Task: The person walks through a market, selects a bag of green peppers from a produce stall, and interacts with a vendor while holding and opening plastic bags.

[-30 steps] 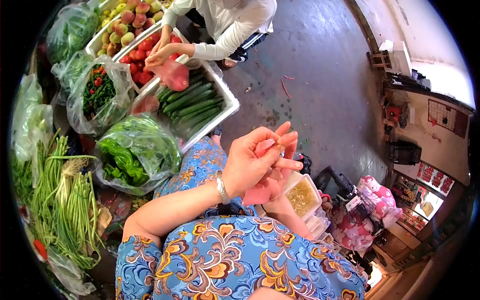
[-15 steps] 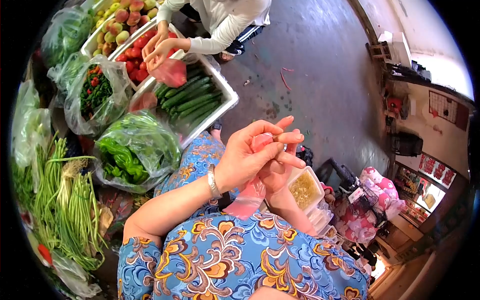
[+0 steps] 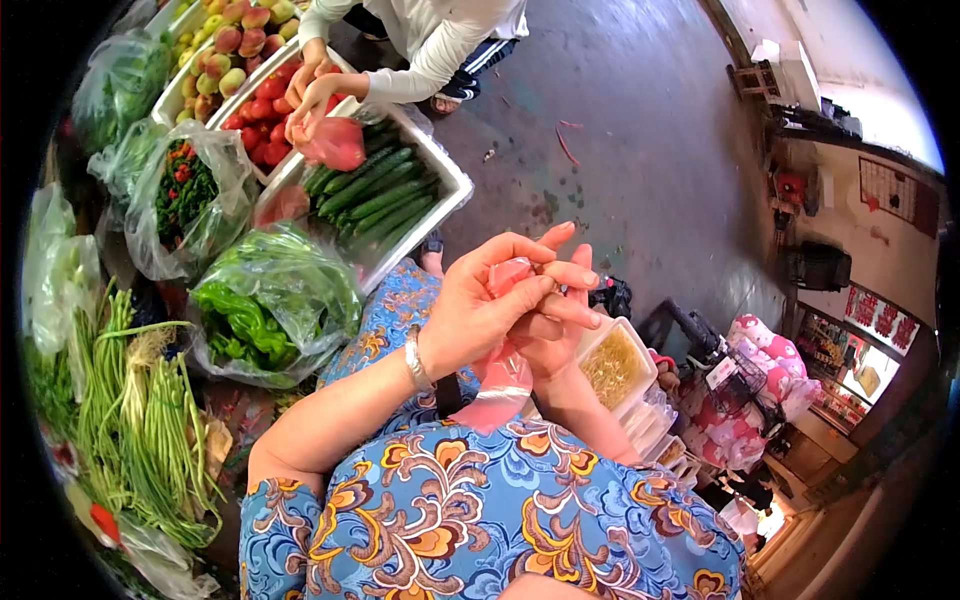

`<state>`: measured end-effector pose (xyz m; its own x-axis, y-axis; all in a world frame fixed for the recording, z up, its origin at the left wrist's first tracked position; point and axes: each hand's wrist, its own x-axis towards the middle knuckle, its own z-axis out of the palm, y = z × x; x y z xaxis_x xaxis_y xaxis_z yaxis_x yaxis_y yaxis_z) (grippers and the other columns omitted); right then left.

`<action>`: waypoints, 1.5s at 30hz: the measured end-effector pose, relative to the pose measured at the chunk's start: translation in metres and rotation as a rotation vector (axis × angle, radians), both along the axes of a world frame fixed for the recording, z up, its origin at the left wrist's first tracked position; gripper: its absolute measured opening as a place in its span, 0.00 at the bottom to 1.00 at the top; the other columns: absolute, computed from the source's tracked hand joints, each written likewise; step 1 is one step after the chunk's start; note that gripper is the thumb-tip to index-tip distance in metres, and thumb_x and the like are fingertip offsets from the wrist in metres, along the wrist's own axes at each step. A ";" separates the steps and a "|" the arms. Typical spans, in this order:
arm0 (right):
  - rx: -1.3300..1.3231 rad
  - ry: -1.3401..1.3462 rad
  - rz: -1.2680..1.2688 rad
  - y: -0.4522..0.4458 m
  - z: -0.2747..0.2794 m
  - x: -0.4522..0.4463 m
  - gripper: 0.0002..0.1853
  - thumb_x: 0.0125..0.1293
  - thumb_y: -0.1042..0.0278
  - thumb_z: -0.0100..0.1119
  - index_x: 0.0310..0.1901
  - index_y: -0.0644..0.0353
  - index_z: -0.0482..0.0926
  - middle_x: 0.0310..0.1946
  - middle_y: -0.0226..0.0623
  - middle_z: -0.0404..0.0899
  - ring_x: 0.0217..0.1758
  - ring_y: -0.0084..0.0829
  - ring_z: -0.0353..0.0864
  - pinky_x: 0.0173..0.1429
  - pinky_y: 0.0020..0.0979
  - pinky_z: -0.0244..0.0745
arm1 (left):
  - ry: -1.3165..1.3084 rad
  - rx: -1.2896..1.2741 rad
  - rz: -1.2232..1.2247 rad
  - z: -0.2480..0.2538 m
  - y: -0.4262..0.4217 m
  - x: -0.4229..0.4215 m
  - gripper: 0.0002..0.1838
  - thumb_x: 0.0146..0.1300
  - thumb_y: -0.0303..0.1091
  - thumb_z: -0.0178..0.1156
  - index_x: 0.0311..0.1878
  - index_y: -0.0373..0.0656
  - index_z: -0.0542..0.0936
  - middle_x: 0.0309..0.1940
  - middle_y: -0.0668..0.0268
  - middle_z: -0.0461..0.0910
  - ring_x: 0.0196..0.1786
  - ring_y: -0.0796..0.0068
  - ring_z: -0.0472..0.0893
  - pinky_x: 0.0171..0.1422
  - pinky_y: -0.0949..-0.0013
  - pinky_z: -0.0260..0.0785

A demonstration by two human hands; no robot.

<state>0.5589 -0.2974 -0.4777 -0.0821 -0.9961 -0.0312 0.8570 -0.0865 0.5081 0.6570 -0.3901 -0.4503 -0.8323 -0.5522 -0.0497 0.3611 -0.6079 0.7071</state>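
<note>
In front of my patterned blue clothes, both hands are close together on a thin pink plastic bag (image 3: 498, 392). My left hand (image 3: 487, 300), with a silver bracelet at its wrist, pinches the bag between thumb and fingers, and a pink fold sticks up above the thumb. The lower part of the bag hangs down below my palms. My right hand (image 3: 552, 338) is pressed against the left one, its fingertips closed at the gathered plastic. Part of its grip is hidden behind my left fingers.
Ahead, a person in a white sleeve (image 3: 415, 82) holds a pink bag (image 3: 333, 143) above cucumbers (image 3: 385, 195) and tomatoes (image 3: 262, 110). Bagged green peppers (image 3: 245, 315) and long beans (image 3: 165, 420) lie at left. A box of sprouts (image 3: 615, 370) stands at right.
The pink bag shows more between my left thumb and fingers. My hands have shifted slightly to the left in view and stay together. The other person's hands have barely moved.
</note>
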 end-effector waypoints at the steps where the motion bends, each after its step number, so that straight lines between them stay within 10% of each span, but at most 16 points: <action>1: -0.003 -0.028 -0.006 0.000 0.002 0.002 0.27 0.73 0.43 0.45 0.65 0.51 0.70 0.41 0.29 0.82 0.19 0.16 0.75 0.28 0.21 0.68 | 0.000 0.105 -0.022 0.003 -0.001 0.001 0.08 0.70 0.23 0.54 0.51 0.36 0.72 0.51 0.56 0.82 0.60 0.70 0.77 0.67 0.64 0.65; 8: -0.003 -0.030 0.040 -0.004 -0.002 0.001 0.28 0.74 0.41 0.42 0.66 0.51 0.70 0.39 0.32 0.80 0.18 0.19 0.72 0.26 0.24 0.60 | -0.083 0.181 -0.010 0.000 -0.005 0.010 0.11 0.69 0.25 0.58 0.53 0.38 0.76 0.44 0.68 0.82 0.46 0.84 0.78 0.53 0.77 0.71; 25: 0.095 -0.200 0.254 -0.107 -0.088 0.030 0.26 0.73 0.44 0.47 0.60 0.55 0.73 0.47 0.37 0.79 0.22 0.23 0.77 0.24 0.23 0.59 | -0.244 0.229 0.377 -0.075 -0.072 0.039 0.09 0.70 0.23 0.54 0.51 0.35 0.73 0.48 0.60 0.82 0.45 0.75 0.84 0.49 0.72 0.78; 32: 0.041 -0.324 0.203 -0.153 -0.170 0.016 0.25 0.72 0.43 0.46 0.60 0.53 0.72 0.51 0.30 0.75 0.25 0.15 0.75 0.32 0.22 0.67 | -0.564 0.191 0.534 -0.145 -0.110 0.009 0.09 0.68 0.28 0.60 0.49 0.39 0.78 0.32 0.77 0.80 0.29 0.95 0.71 0.32 0.87 0.63; 36: 0.077 -0.329 0.203 -0.168 -0.195 -0.001 0.24 0.72 0.45 0.48 0.60 0.53 0.72 0.50 0.30 0.75 0.25 0.14 0.75 0.33 0.22 0.68 | -0.497 0.185 0.459 -0.186 -0.123 0.001 0.09 0.70 0.25 0.56 0.51 0.37 0.74 0.46 0.63 0.82 0.43 0.83 0.80 0.47 0.77 0.75; 39: 0.144 -0.341 0.177 -0.172 -0.207 -0.018 0.23 0.71 0.48 0.50 0.58 0.55 0.72 0.50 0.33 0.74 0.25 0.17 0.76 0.32 0.23 0.69 | -0.544 0.232 0.535 -0.198 -0.125 -0.017 0.11 0.66 0.27 0.62 0.50 0.40 0.78 0.27 0.80 0.75 0.27 0.95 0.69 0.31 0.87 0.60; 45: 0.171 -0.431 0.106 -0.175 -0.228 -0.049 0.22 0.70 0.52 0.52 0.57 0.57 0.72 0.49 0.40 0.71 0.23 0.23 0.75 0.30 0.27 0.70 | -0.913 -0.377 0.511 -0.212 -0.124 -0.029 0.12 0.63 0.20 0.59 0.50 0.39 0.80 0.24 0.75 0.71 0.24 0.88 0.63 0.29 0.82 0.58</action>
